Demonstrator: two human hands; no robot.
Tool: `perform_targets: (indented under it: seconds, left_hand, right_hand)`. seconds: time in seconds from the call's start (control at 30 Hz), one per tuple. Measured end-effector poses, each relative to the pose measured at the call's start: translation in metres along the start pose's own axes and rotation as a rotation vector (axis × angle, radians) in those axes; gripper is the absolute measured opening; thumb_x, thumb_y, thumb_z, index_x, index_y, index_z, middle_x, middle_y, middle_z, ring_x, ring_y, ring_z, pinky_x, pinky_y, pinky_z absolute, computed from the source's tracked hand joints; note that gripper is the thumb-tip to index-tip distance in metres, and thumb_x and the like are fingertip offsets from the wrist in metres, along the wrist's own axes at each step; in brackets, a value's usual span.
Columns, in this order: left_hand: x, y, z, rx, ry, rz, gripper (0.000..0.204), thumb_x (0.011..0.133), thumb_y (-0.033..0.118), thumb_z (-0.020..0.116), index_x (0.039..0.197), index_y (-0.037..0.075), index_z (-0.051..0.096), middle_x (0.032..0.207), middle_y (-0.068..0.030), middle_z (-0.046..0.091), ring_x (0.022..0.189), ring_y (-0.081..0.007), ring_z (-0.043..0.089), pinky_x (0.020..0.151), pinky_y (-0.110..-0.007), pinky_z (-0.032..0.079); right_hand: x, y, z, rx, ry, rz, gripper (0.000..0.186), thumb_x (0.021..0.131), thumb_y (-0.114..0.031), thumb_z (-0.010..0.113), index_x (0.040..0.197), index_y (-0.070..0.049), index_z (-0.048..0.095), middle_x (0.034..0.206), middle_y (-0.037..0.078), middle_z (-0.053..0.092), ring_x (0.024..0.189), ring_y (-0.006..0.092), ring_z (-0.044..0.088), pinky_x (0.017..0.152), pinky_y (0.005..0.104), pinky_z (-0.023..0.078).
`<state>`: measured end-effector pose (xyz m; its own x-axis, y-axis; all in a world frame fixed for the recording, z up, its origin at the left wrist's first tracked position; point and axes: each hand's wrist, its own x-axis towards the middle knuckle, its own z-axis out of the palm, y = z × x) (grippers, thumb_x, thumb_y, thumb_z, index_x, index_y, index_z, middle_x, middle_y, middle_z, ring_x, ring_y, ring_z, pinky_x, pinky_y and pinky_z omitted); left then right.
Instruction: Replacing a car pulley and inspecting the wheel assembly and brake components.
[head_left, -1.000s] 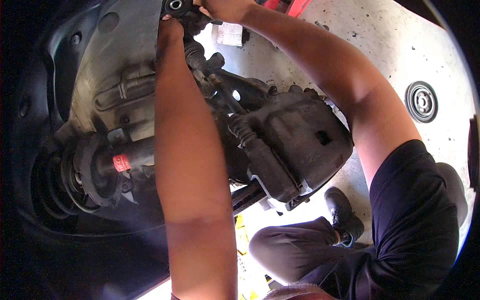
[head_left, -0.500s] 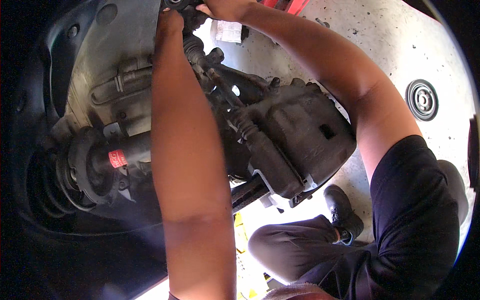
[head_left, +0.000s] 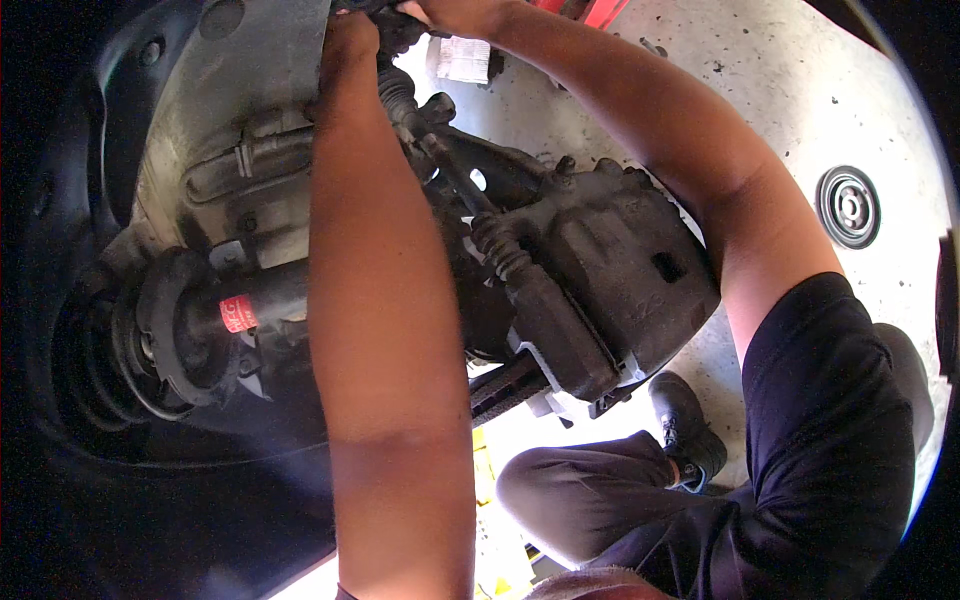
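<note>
Both my arms reach far forward past a car's wheel hub assembly, whose dark, grimy brake caliper sits in the middle. My left hand is at the top edge, closed against a dark part near the ribbed rubber boot. On the other side of that part is my right hand, fingers bent in toward it; the picture's edge cuts off most of them. From the boot a thin rod runs back toward the caliper. What exactly each hand grips is hidden.
At left lies the strut with a red label, inside the dark wheel arch. A white box and a red object are beyond the hub. A round black disc rests on the speckled floor at right. My bent knee is below.
The view has shifted slightly, so the car parts appear a little lower and farther right. Both hands stay at the same dark part, my left hand tucked slightly higher against it.
</note>
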<state>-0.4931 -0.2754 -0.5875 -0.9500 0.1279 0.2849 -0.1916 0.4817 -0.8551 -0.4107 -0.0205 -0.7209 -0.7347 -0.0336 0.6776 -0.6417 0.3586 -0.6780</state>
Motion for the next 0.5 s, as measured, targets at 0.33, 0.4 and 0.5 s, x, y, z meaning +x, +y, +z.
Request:
perform_targets:
  seconds: [0.33, 0.4, 0.5]
  left_hand:
    - [0.010, -0.009, -0.021, 0.194, -0.126, 0.345, 0.033, 0.094, 0.020, 0.048, 0.114, 0.001, 0.068, 0.119, -0.0235, 0.065, 0.111, -0.0412, 0.063, 0.102, -0.053, 0.044]
    - [0.008, -0.012, -0.030, -0.124, -0.215, 0.115, 0.035, 0.096, 0.021, 0.047, 0.114, -0.001, 0.066, 0.121, -0.0261, 0.064, 0.114, -0.0437, 0.061, 0.099, -0.053, 0.047]
    - [-0.005, -0.010, -0.033, -0.274, -0.066, -0.241, 0.037, 0.097, 0.022, 0.044, 0.115, 0.000, 0.067, 0.124, -0.0262, 0.062, 0.115, -0.0445, 0.061, 0.097, -0.053, 0.049]
  right_hand:
    - [0.010, 0.007, 0.004, 0.012, -0.052, -0.044, 0.025, 0.096, -0.026, 0.048, 0.104, -0.006, 0.059, 0.101, 0.016, 0.067, 0.095, 0.0357, 0.068, 0.079, 0.0460, 0.055]
    - [0.011, 0.002, 0.002, 0.007, -0.081, -0.009, 0.025, 0.096, -0.026, 0.048, 0.105, -0.006, 0.059, 0.101, 0.016, 0.067, 0.095, 0.0359, 0.068, 0.080, 0.0459, 0.055]
    - [0.012, -0.007, -0.001, 0.066, -0.080, -0.012, 0.027, 0.096, -0.027, 0.046, 0.106, -0.005, 0.058, 0.101, 0.017, 0.067, 0.096, 0.0365, 0.068, 0.080, 0.0458, 0.055]
